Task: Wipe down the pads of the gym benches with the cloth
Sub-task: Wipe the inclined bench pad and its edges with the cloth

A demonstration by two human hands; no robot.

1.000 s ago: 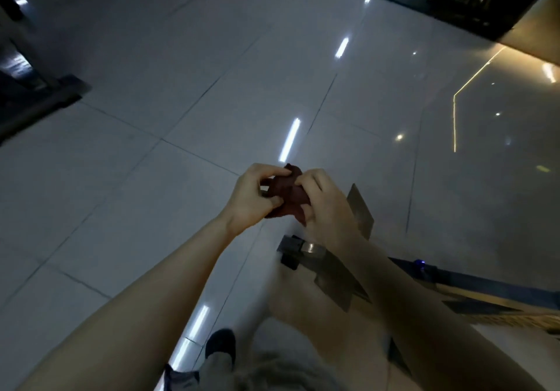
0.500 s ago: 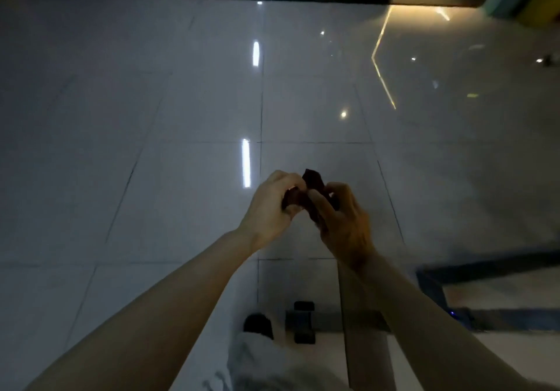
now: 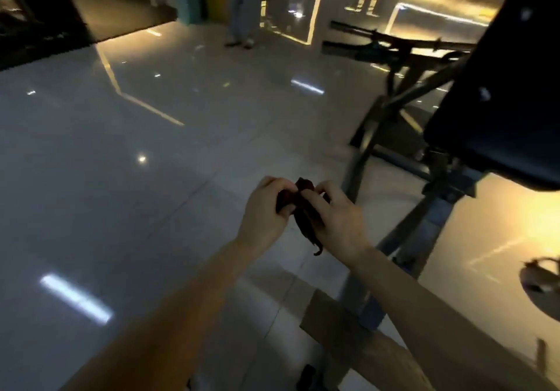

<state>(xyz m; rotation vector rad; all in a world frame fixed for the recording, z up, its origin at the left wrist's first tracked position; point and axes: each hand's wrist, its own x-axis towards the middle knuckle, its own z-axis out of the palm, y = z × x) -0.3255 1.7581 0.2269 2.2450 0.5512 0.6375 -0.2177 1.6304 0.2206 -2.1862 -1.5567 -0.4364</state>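
Note:
A small dark red cloth [image 3: 303,208] is bunched between both hands at chest height over the floor. My left hand [image 3: 266,214] grips its left part with curled fingers. My right hand [image 3: 336,217] pinches its right part, and a loose end hangs down below. A black gym bench pad [image 3: 497,93] slopes up at the right, apart from the hands, on a grey metal frame [image 3: 403,233].
Glossy pale floor tiles [image 3: 121,178] spread to the left. A person's legs [image 3: 242,11] stand at the far back. Black bars of another machine [image 3: 388,42] lie behind the bench. A round weight plate [image 3: 542,281] shows at the right edge.
The view has swung to the right, bringing the black bench pad and its frame into sight. Both hands still hold the cloth, and a loose end now hangs lower.

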